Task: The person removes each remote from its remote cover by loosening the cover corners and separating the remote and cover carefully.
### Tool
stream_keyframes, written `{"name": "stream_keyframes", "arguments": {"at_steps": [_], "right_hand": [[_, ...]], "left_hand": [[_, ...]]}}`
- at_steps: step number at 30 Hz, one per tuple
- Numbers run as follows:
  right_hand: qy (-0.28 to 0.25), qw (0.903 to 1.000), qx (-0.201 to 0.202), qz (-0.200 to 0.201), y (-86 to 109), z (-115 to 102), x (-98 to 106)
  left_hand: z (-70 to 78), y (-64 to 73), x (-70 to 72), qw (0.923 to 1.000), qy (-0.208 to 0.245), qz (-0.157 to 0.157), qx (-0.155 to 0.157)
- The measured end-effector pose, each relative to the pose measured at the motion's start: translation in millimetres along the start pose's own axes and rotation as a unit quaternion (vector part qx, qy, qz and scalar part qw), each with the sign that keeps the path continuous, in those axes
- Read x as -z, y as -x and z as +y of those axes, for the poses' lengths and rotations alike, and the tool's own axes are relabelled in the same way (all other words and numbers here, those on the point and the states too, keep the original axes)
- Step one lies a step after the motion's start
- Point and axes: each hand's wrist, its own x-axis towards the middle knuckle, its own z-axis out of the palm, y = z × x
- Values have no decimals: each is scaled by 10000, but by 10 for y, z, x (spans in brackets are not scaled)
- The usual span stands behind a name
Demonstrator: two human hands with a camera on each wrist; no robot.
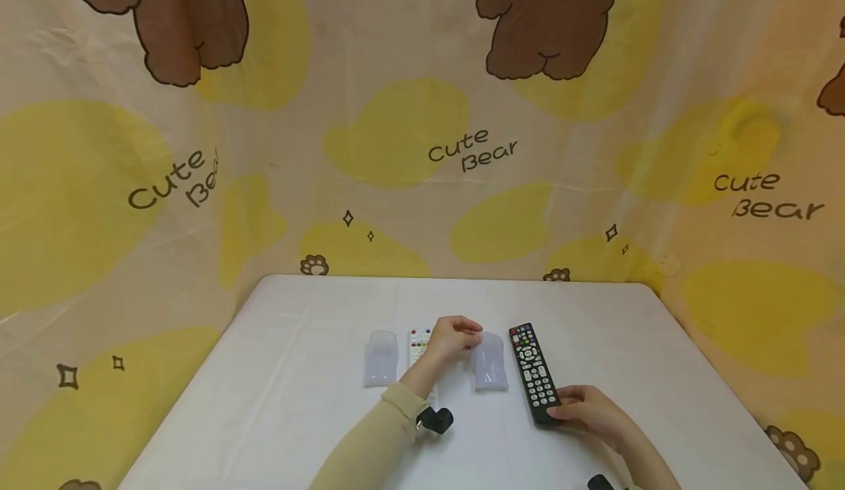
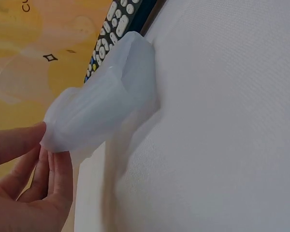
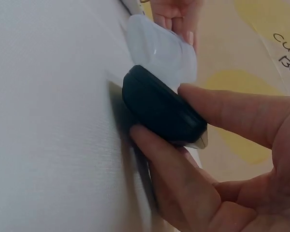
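Observation:
My left hand (image 1: pixel 452 339) pinches the far end of a translucent, pale remote sleeve (image 1: pixel 489 367) between thumb and fingers. In the left wrist view the sleeve (image 2: pixel 104 94) looks soft and hollow, its other end close over the table. To its right lies a black remote control (image 1: pixel 533 373), buttons up, its far end pointing away from me. My right hand (image 1: pixel 592 413) grips the near end of that remote, thumb on top and fingers beneath. Seen from the right wrist, the end of the remote (image 3: pixel 157 108) is slightly raised from the tabletop.
A white remote control (image 1: pixel 419 338) lies left of the sleeve, partly covered by my left hand and forearm. Further left is a second translucent sleeve (image 1: pixel 381 361). The white table (image 1: pixel 297 402) ends against a patterned curtain (image 1: pixel 396 145) at the back.

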Motion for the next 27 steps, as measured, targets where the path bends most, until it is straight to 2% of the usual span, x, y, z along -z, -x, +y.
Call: {"name": "stream_keyframes", "arguments": {"at_steps": [4, 8, 11, 16, 24, 27], "right_hand": [[392, 9979, -176, 484, 15, -45, -54], [1030, 9908, -347, 801, 20, -66, -80], [1447, 9846, -437, 883, 16, -63, -77], [1855, 9776, -448, 884, 11, -53, -59], [1844, 9795, -269, 768, 38, -82, -50], [1944, 9771, -280, 824, 30, -88, -49]], "left_hand": [[24, 16, -2, 9996, -264, 82, 4], [7, 29, -14, 9985, -461, 208, 192], [-12, 39, -30, 9976, -533, 310, 310], [-13, 63, -51, 9968, -527, 446, 404], [-10, 69, -38, 9959, -433, 561, 566], [-27, 58, -14, 9961, -396, 526, 591]]}}
